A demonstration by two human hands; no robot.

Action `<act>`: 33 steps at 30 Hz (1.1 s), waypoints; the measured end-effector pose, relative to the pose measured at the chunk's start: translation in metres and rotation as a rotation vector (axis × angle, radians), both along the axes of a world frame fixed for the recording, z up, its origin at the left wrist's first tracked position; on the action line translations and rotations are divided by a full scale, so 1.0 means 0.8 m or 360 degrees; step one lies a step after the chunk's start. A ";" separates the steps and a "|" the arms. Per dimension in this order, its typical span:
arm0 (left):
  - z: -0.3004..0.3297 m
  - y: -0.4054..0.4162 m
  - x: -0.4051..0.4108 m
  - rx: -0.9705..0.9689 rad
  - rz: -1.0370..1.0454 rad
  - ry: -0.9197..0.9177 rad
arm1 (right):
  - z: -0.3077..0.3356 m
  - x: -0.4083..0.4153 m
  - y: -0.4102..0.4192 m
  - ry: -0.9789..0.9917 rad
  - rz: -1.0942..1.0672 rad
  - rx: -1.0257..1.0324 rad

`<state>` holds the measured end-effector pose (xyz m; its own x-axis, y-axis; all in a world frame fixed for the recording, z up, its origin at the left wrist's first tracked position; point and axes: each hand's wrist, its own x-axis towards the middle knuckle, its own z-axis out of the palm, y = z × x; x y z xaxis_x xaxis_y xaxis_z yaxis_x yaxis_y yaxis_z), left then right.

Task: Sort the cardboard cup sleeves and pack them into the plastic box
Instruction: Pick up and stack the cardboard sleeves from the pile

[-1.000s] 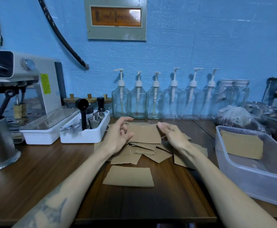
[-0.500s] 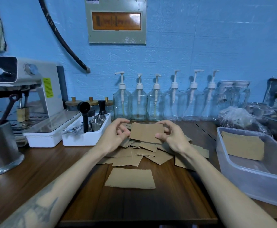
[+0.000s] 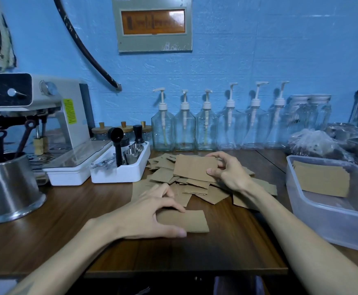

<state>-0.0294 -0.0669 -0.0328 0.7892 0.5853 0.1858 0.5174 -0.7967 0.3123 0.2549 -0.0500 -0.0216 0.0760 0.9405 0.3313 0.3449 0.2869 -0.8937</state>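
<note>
Head view: the right hand [image 3: 230,173] pinches one sleeve [image 3: 195,168] above the pile [image 3: 195,186]; left of the box [image 3: 331,209], the left hand [image 3: 152,213] curls on a lone sleeve [image 3: 191,221]. A loose grip may drop either.

Bare forearms [image 3: 301,241], no sleeves.
</note>
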 end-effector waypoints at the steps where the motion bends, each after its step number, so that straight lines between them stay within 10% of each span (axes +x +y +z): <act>1: -0.002 -0.002 -0.002 -0.0007 -0.0001 0.0044 | 0.000 0.000 0.000 0.0002 -0.0002 0.0003; 16: 0.006 -0.001 0.008 -0.0353 0.0051 -0.0032 | -0.004 0.003 0.003 0.0062 0.0057 -0.0042; 26: 0.022 0.006 0.007 -0.0736 -0.0119 -0.0697 | -0.003 0.002 0.005 0.0066 0.0044 -0.0040; 33: 0.054 0.054 0.050 -0.0475 0.0364 -0.1262 | 0.002 0.001 -0.002 0.0037 0.0080 -0.0031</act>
<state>0.0106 -0.0239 0.0108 0.3499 0.8252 0.4435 0.1968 -0.5276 0.8264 0.2557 -0.0513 -0.0199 0.0364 0.9495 0.3118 0.3094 0.2859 -0.9069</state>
